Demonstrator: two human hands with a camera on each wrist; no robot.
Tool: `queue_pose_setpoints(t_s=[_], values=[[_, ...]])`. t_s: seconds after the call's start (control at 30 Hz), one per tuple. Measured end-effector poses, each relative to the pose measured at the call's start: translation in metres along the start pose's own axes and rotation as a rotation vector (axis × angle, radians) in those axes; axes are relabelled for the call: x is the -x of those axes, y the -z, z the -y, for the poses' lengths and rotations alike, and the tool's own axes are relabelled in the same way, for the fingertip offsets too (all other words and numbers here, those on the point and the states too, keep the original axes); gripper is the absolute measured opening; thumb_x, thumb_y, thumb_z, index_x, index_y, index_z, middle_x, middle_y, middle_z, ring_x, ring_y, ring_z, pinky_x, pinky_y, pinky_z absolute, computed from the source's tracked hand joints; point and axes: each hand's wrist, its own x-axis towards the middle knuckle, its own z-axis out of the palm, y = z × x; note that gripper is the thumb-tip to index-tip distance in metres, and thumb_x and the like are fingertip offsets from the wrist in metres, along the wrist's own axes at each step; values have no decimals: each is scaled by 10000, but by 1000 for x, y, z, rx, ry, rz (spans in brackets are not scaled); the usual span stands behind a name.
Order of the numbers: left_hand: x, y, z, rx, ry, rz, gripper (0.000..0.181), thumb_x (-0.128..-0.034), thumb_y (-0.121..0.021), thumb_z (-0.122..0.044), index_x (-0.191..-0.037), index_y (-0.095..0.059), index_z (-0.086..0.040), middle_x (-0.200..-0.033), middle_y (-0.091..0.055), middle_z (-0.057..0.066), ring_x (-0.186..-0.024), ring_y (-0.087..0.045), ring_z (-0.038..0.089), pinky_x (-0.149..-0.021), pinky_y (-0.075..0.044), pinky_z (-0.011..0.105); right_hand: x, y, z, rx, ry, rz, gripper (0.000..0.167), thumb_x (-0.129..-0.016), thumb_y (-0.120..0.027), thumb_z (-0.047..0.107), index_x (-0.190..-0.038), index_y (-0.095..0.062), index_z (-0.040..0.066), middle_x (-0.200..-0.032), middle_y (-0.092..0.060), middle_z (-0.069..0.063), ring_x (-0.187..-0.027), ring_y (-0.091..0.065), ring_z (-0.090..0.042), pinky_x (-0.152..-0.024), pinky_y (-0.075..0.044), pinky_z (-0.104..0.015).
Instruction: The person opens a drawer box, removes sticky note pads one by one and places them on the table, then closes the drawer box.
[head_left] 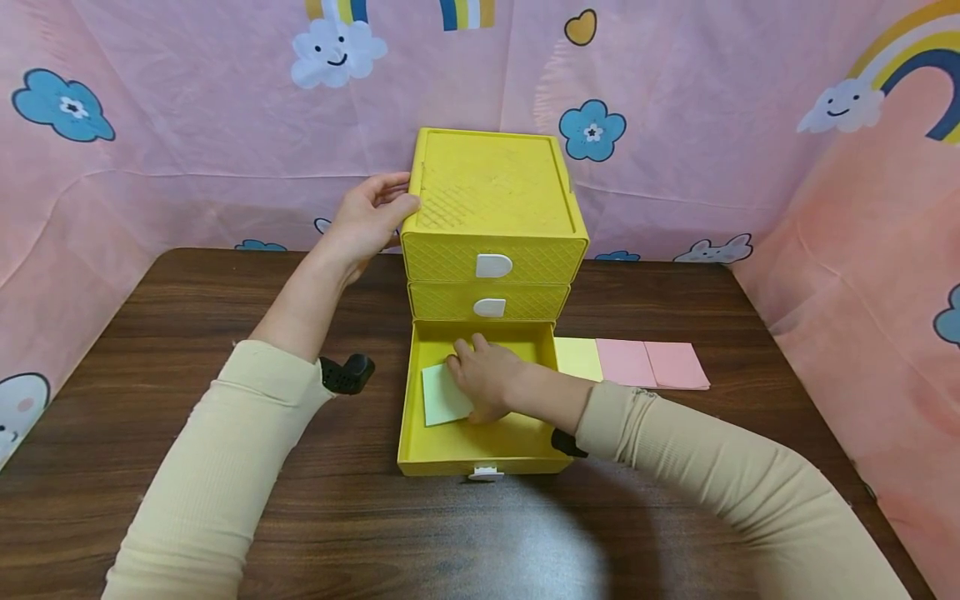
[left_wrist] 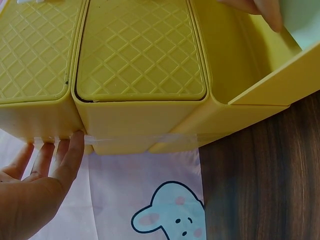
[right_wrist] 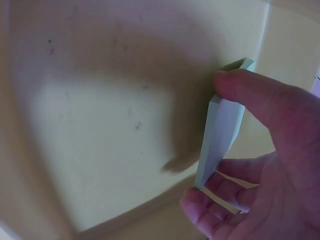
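A yellow drawer cabinet [head_left: 495,187] stands on the table with its bottom drawer [head_left: 486,454] pulled out. My left hand [head_left: 369,218] is at the cabinet's upper left side, and in the left wrist view its extended fingers [left_wrist: 75,155] touch the side wall. Inside the drawer, my right hand [head_left: 489,379] holds a pale green sticky note pad [head_left: 442,396]. The right wrist view shows the pad [right_wrist: 220,125] edge-on, pinched between thumb and fingers, close to a drawer wall.
Right of the cabinet, one yellow pad [head_left: 577,358] and two pink pads [head_left: 624,363] lie in a row on the brown wooden table [head_left: 337,500]. Two upper drawers with white handles [head_left: 493,266] are closed. A patterned pink cloth [head_left: 225,125] hangs behind and at the sides.
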Motion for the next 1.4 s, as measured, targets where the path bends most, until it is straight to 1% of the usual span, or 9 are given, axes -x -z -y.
queue_pose_setpoints(t_s=[0.1, 0.27, 0.5, 0.67, 0.97, 1.17, 1.27, 1.4], values=[[0, 0, 0, 5, 0, 1, 516, -919, -511, -269, -1408, -369, -187, -1392, -381, 63, -1170, -447, 179, -909, -449, 363, 2, 1, -3, -8, 10, -20, 835, -781, -598, 562, -1377, -360, 29, -1304, -403, -126, -1086, -424, -261, -897, -448, -281], [0, 0, -1, 10, -1, -1, 518, -917, -516, -272, -1407, -372, -185, -1385, -388, 63, -1156, -455, 172, -892, -452, 350, 7, 3, -7, -48, 35, -82, 805, -767, -627, 529, -1344, -389, 19, -1243, -430, -117, -1048, -429, -257, -910, -428, -305], [-1, 0, 0, -6, 7, -10, 517, -920, -508, -276, -1409, -369, -182, -1378, -396, 65, -1116, -475, 176, -889, -463, 339, 19, 4, -12, -88, 65, -167, 773, -753, -660, 487, -1317, -398, 28, -1222, -431, -107, -1024, -437, -259, -847, -462, -298], [-2, -1, 0, -5, 8, -12, 521, -917, -508, -274, -1410, -367, -179, -1375, -396, 68, -1122, -473, 178, -892, -464, 334, 28, 4, -16, -109, 94, -231, 767, -745, -669, 456, -1319, -408, 18, -1199, -447, -112, -995, -448, -256, -833, -459, -307], [-3, -1, 1, 7, 1, -6, 521, -916, -513, -263, -1408, -369, -173, -1369, -400, 66, -1105, -477, 169, -840, -472, 288, 41, 0, -25, -160, 111, -302, 761, -731, -678, 439, -1315, -429, 18, -1179, -465, -110, -988, -456, -250, -828, -470, -309], [-2, -1, 0, 10, -1, 1, 517, -918, -511, -262, -1408, -369, -173, -1368, -400, 65, -1104, -481, 171, -839, -481, 284, 48, -2, -29, -149, 142, -357, 791, -720, -689, 453, -1314, -423, 4, -1145, -484, -114, -978, -475, -256, -835, -467, -321], [-2, 0, 0, 8, -3, 0, 517, -919, -510, -264, -1408, -369, -172, -1368, -399, 68, -1099, -482, 171, -839, -477, 288, 52, -3, -30, -154, 147, -373, 796, -713, -696, 451, -1314, -423, 5, -1143, -483, -115, -977, -479, -256, -831, -473, -323], [-1, 0, -1, 0, 2, 1, 523, -922, -503, -276, -1415, -358, -177, -1379, -383, 71, -1115, -473, 179, -871, -467, 317, 56, -5, -30, -161, 156, -389, 805, -703, -705, 448, -1319, -426, 11, -1148, -487, -108, -969, -482, -244, -803, -493, -311]])
